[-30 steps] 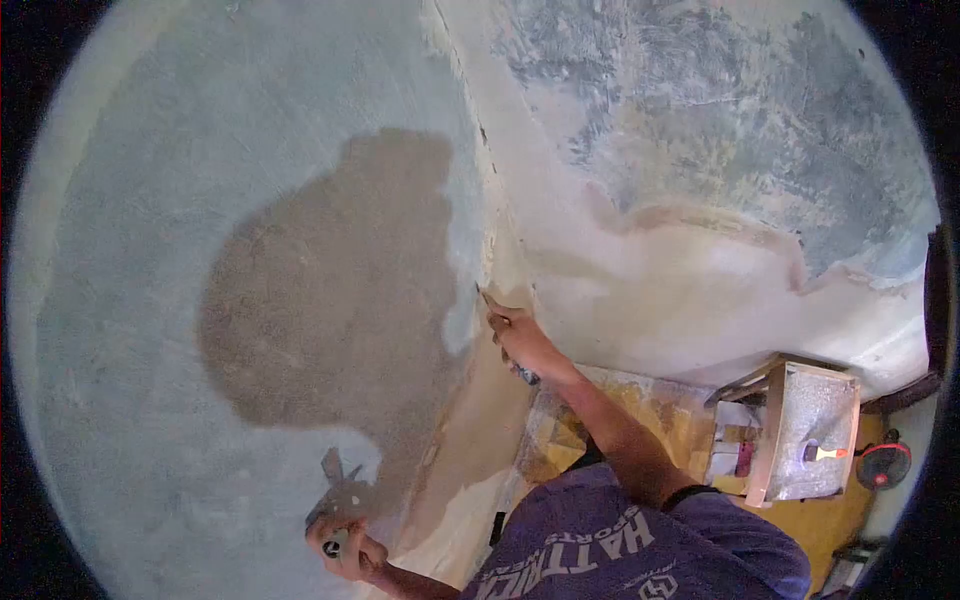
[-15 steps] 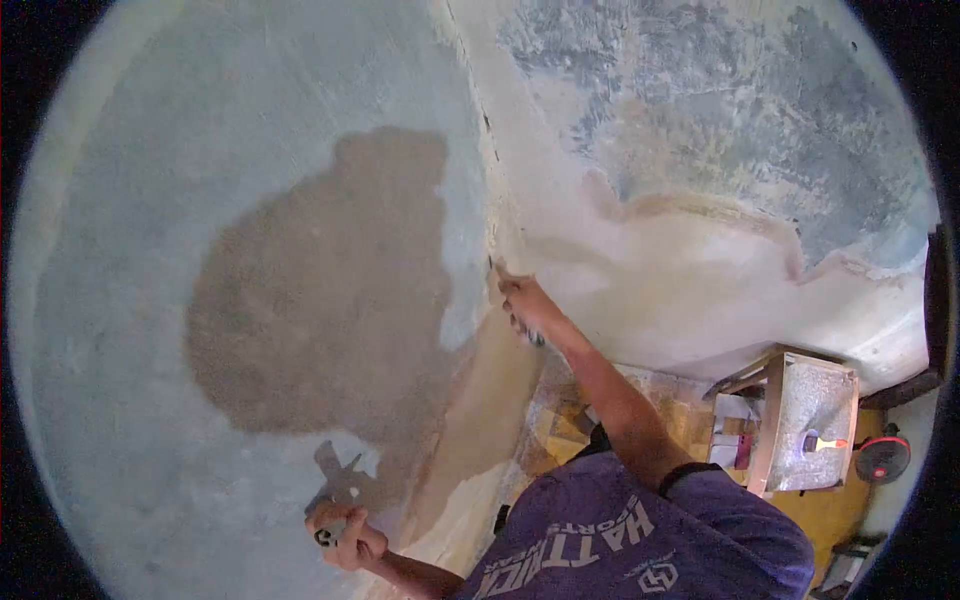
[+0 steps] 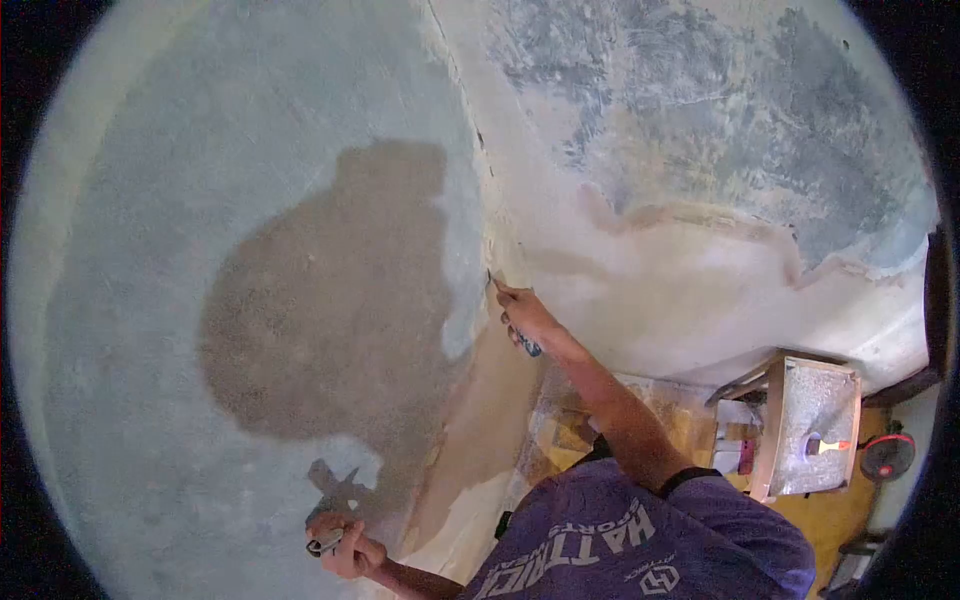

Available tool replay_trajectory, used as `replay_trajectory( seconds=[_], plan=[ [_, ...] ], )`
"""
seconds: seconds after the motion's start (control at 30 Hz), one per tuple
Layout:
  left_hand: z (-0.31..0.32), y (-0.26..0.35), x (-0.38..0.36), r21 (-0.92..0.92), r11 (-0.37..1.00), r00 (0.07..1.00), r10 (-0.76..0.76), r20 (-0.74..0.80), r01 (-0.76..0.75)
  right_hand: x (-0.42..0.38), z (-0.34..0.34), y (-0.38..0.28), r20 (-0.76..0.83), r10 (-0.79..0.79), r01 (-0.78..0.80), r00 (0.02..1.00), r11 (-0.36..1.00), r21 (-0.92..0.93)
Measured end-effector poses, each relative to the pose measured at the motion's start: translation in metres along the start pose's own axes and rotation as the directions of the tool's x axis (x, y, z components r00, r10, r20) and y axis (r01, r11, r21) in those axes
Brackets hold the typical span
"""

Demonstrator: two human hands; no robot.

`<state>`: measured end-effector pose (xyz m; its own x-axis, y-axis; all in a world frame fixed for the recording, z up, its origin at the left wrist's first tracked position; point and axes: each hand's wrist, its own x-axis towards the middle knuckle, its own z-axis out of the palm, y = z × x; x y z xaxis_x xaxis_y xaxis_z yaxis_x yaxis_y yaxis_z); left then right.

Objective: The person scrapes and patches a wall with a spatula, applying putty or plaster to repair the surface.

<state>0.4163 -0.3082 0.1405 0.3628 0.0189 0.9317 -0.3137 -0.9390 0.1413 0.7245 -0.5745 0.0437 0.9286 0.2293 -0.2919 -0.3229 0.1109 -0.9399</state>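
My right hand [image 3: 527, 318] is closed around a thin-tipped scraping tool [image 3: 529, 345], whose dark handle end sticks out below the palm. Its tip points into the corner crack [image 3: 480, 140] where two walls meet. Low on the left, my left hand [image 3: 350, 552] grips a small tool [image 3: 322, 545] with a pale rim and dark middle. Most of that tool is hidden by the fingers, so I cannot tell its kind. The hand is close to the grey-blue left wall [image 3: 130, 330], its shadow falling just above it.
My head's large shadow [image 3: 330, 300] lies on the left wall. The right wall [image 3: 640, 290] has a pale patch under mottled grey plaster. At lower right stands a foil-like covered stand [image 3: 815, 400] with a brush [image 3: 828, 447] on top, beside a red-rimmed fan [image 3: 887, 457].
My right hand has moved slightly down along the corner with its tool. In my left hand the tool has turned a little, and the hand sits slightly lower.
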Motion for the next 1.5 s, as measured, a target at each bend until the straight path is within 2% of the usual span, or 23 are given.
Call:
replay_trajectory(
  seconds=[0.1, 0.2, 0.3, 0.4, 0.5, 0.63, 0.7, 0.8, 0.9, 1.0, 1.1, 1.13, 1.2, 1.27, 1.3, 1.33, 1.37, 1.43, 1.47, 1.5],
  plan=[
    [0.006, 0.006, 0.006, -0.028, 0.999, 0.999, -0.031, -0.037, 0.03, -0.029, 0.013, -0.011, 0.052, 0.033, -0.027, 0.998, 0.995, -0.101],
    [-0.004, -0.006, -0.004, -0.095, 0.995, 0.999, -0.033, 0.034, 0.036, -0.001, 0.001, 0.003, 0.022, 0.028, -0.027, 0.999, 0.997, -0.069],
    [-0.014, -0.015, -0.019, -0.013, 0.998, 0.994, -0.064, 0.088, 0.066, 0.007, -0.003, 0.011, 0.027, -0.039, 0.042, 0.999, 0.992, -0.118],
    [-0.006, -0.02, -0.013, -0.083, 0.996, 0.998, -0.021, 0.053, 0.026, -0.035, 0.012, -0.004, 0.092, -0.049, 0.059, 0.995, 0.993, -0.098],
    [-0.005, -0.009, -0.013, -0.004, 0.997, 0.997, -0.078, 0.017, 0.078, -0.011, -0.001, -0.001, 0.067, 0.032, -0.027, 0.997, 0.997, -0.069],
    [0.005, -0.002, 0.006, -0.027, 0.999, 1.0, 0.023, 0.011, -0.022, -0.014, 0.003, 0.005, 0.066, -0.03, 0.036, 0.997, 0.995, -0.089],
    [0.0, -0.001, 0.003, 0.019, 1.0, 0.999, 0.012, 0.033, -0.013, -0.015, 0.01, 0.008, 0.026, -0.047, 0.05, 0.999, 0.99, -0.133],
    [-0.011, -0.016, -0.023, -0.015, 0.999, 0.999, -0.031, 0.039, 0.032, 0.002, 0.0, 0.013, -0.003, -0.042, 0.042, 0.999, 0.996, -0.084],
    [-0.009, -0.006, -0.019, 0.053, 0.997, 0.997, -0.051, 0.061, 0.048, -0.018, 0.005, 0.003, 0.048, -0.157, 0.163, 0.986, 0.97, -0.181],
    [0.013, 0.013, -0.002, 0.103, 0.989, 0.995, -0.102, -0.021, 0.103, -0.02, 0.006, -0.005, 0.086, -0.086, 0.098, 0.993, 0.984, -0.147],
    [0.001, 0.009, -0.029, 0.09, 0.975, 0.971, -0.214, 0.11, 0.204, 0.011, -0.006, 0.012, -0.04, -0.073, 0.063, 0.997, 0.974, -0.216],
    [-0.003, 0.01, -0.033, 0.121, 0.984, 0.98, -0.15, 0.13, 0.134, 0.01, -0.009, 0.016, -0.045, -0.068, 0.055, 0.997, 0.966, -0.254],
    [0.003, 0.006, -0.019, 0.172, 0.984, 0.988, 0.012, 0.153, -0.039, 0.011, -0.008, 0.005, -0.045, -0.141, 0.122, 0.989, 0.948, -0.294],
    [0.014, 0.009, -0.006, 0.053, 0.999, 0.995, -0.008, 0.103, 0.002, 0.001, 0.0, 0.01, -0.02, -0.298, 0.28, 0.954, 0.915, -0.291],
    [0.02, 0.014, -0.002, -0.008, 1.0, 0.997, -0.024, 0.079, 0.025, 0.012, -0.003, 0.016, -0.011, -0.329, 0.309, 0.944, 0.897, -0.315],
    [0.022, 0.023, -0.004, 0.131, 0.981, 0.985, -0.152, 0.086, 0.14, 0.022, -0.007, 0.022, -0.002, -0.36, 0.338, 0.933, 0.878, -0.339],
    [0.024, 0.028, -0.004, 0.183, 0.973, 0.984, -0.157, 0.084, 0.139, 0.057, -0.019, 0.042, -0.004, -0.316, 0.288, 0.949, 0.872, -0.396],
    [0.03, 0.039, -0.002, 0.287, 0.948, 0.981, -0.171, 0.088, 0.139, 0.069, -0.031, 0.05, 0.006, -0.175, 0.166, 0.984, 0.918, -0.36],
    [0.038, 0.05, 0.015, 0.177, 0.969, 0.971, -0.199, 0.135, 0.174, 0.059, -0.033, 0.027, 0.023, -0.103, 0.106, 0.994, 0.959, -0.263],
    [0.041, 0.05, 0.018, 0.186, 0.969, 0.974, -0.19, 0.126, 0.165, 0.05, -0.035, 0.003, 0.045, -0.038, 0.045, 0.998, 0.985, -0.165]
  ],
)
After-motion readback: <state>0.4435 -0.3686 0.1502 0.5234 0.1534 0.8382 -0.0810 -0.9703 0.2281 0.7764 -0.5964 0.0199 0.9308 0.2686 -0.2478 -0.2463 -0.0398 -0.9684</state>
